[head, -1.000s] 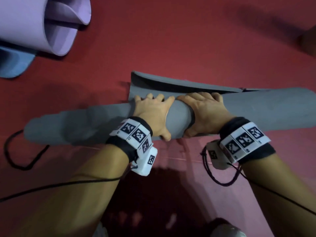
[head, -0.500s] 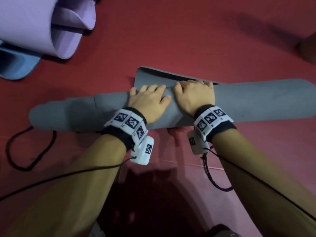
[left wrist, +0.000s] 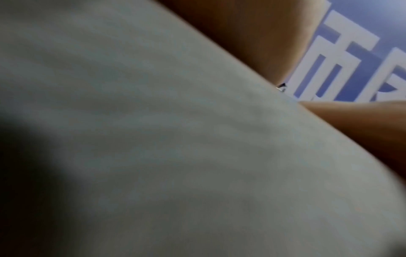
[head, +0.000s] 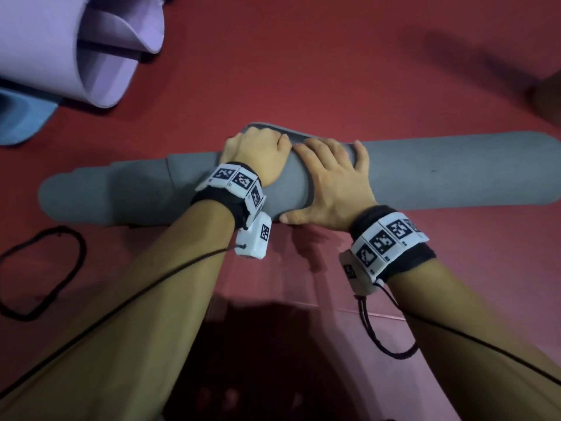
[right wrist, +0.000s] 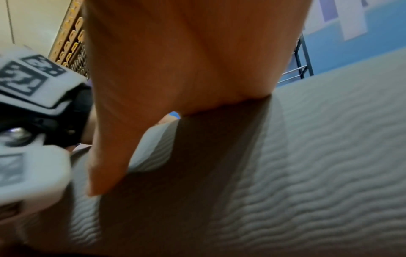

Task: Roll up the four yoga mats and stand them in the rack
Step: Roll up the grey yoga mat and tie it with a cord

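Note:
A grey yoga mat (head: 440,174), almost fully rolled, lies crosswise on the red floor (head: 303,71). Only a short flat tail (head: 291,135) sticks out behind it. My left hand (head: 258,153) lies over the top of the roll with its fingers curled down the far side. My right hand (head: 331,180) wraps the roll beside it, fingers spread over the top and the thumb at the near underside. The left wrist view is filled by the blurred grey mat (left wrist: 153,139). In the right wrist view my palm (right wrist: 186,60) presses on the ribbed mat (right wrist: 307,156).
A loosely rolled lilac mat (head: 76,47) lies at the top left, with a blue mat (head: 21,117) under it. A black cord loop (head: 45,275) lies on the floor at the left. A dark metal frame (right wrist: 301,60) stands by a blue wall.
The grey roll has turned further away from me and its flat tail has grown shorter. My right hand has slid back to the near side; my left hand has reached over the far side.

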